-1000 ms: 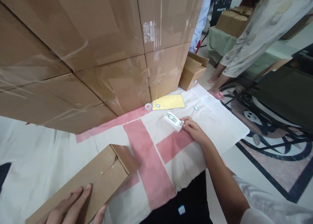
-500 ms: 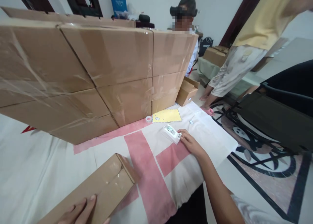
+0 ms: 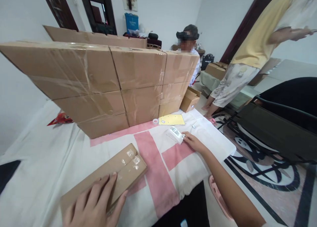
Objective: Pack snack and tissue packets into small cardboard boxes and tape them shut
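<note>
My left hand (image 3: 95,205) lies flat, fingers spread, on a long taped cardboard box (image 3: 106,177) at the near edge of the cloth-covered table (image 3: 44,154). Farther right, my right hand (image 3: 192,141) reaches out and its curled fingers pinch the near end of a small white device (image 3: 175,134) that rests on the cloth. A yellow sheet (image 3: 171,120) and a small roll of clear tape (image 3: 155,121) lie just behind the device.
A wall of stacked, taped cardboard boxes (image 3: 119,85) stands across the table behind both hands. An open small box (image 3: 189,99) sits at its right end. A seated person (image 3: 188,43) is behind the boxes. Another person (image 3: 250,55) stands at right near a dark chair (image 3: 279,121).
The view has tilted up, showing more of the room. My left hand has slid further onto the long box, whose end flaps now lie shut. My right hand stays at the white device.
</note>
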`<state>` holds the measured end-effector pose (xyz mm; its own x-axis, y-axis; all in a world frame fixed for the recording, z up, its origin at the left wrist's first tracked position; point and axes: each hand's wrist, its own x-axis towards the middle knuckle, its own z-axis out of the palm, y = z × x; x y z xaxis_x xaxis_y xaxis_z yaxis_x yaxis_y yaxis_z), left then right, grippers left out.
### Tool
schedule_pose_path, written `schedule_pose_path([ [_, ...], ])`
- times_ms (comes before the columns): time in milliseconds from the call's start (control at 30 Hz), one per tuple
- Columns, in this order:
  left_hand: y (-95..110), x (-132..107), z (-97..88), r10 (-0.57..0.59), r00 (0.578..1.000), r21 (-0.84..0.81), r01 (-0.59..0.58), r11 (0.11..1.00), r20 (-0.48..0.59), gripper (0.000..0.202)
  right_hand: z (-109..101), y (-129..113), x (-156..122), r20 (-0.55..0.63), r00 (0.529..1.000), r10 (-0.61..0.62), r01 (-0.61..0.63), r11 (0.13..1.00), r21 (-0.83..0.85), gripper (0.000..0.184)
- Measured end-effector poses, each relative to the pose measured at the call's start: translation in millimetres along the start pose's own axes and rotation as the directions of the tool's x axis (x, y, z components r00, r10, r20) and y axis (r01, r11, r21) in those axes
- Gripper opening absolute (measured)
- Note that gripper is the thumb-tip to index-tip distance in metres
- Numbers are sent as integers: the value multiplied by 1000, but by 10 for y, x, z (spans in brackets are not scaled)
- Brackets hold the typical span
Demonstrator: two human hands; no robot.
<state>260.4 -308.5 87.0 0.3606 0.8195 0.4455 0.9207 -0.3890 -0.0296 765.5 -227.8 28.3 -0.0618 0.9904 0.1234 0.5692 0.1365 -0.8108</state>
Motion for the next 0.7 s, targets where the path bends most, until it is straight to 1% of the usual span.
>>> schedule_pose_path([
  [100, 76, 41, -53, -37, 998, -5, 37, 999, -42, 57, 33, 18, -6, -15, 1000, 8, -8, 1000, -22, 46],
  [200, 181, 99, -139, -86, 992, -22, 84, 996, -92, 53, 51, 27, 0, -21, 1000, 9, -10, 999, -37, 42],
  [267, 235, 128, -203, -107, 991, -25, 105, 994, -86, 50, 49, 32, 15, -21, 1000, 3, -4, 999, -42, 40],
  [400, 286, 149, -297, -129, 991, -9, 129, 992, -37, 48, 60, 44, 43, -43, 999, -5, 3, 999, -40, 33],
  [500, 273, 140, -289, -134, 991, 11, 134, 991, -14, 47, 101, 29, 45, -76, 997, -9, 7, 1000, -26, 29],
  [600, 230, 129, -221, -151, 988, 20, 151, 988, 3, 47, 128, -37, 35, -116, 993, -9, 7, 1000, -16, 24],
  [700, 208, 123, -173, -149, 989, 19, 149, 989, 7, 47, 107, -163, -9, -143, 990, 6, -7, 1000, -7, 30],
])
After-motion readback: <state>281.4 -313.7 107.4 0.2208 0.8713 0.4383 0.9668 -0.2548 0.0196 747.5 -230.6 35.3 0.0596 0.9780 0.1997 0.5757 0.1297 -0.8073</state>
